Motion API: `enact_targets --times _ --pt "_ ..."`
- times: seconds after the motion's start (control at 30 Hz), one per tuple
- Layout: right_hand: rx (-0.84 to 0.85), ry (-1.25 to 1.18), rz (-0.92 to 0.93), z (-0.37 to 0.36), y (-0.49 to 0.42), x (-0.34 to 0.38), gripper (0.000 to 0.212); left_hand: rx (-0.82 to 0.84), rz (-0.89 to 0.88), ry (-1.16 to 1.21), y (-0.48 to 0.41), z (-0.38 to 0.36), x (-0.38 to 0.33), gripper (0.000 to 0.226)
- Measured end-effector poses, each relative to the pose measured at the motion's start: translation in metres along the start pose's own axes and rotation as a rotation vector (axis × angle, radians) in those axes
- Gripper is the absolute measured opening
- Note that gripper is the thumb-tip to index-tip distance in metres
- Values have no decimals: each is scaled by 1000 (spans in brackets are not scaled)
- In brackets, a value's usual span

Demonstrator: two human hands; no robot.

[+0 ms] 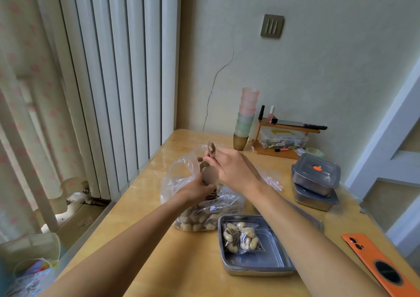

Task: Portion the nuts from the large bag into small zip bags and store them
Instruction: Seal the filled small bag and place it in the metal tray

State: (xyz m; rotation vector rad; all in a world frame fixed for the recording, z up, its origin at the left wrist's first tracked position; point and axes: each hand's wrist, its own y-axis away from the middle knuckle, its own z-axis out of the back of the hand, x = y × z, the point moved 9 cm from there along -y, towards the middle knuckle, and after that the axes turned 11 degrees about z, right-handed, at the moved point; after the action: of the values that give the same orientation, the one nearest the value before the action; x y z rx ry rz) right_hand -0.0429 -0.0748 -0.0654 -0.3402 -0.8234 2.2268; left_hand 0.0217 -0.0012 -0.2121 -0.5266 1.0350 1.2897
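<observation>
Two hands meet mid-frame over the large bag: left hand and right hand both curl tight around some brown thing, can't tell what.

A: Left grip – holding what?
B: Can't tell, fingers hidden in folds of crumpled clear plastic large bag. Brownish thing pinched in right grip is too blurred to ID.
A: Small clear zip bags w/ red strip?
B: Mostly behind right forearm.
A: Flat orange phone case?
B: Cut off, btm-right edge.
</observation>
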Motion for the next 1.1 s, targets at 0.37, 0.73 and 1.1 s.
enact_targets --times 0.37,0.73,1.1 --pt "-100 -76 -106 12 12 -10 47 -100 41 104 6 16 4 75" --pt "-153 -225 -391 9 36 -40 38 -93 -90 -7 13 12 -1 90" --pt "-196 -97 -537 13 50 -58 45 -316 -188 41 11 54 -12 73"
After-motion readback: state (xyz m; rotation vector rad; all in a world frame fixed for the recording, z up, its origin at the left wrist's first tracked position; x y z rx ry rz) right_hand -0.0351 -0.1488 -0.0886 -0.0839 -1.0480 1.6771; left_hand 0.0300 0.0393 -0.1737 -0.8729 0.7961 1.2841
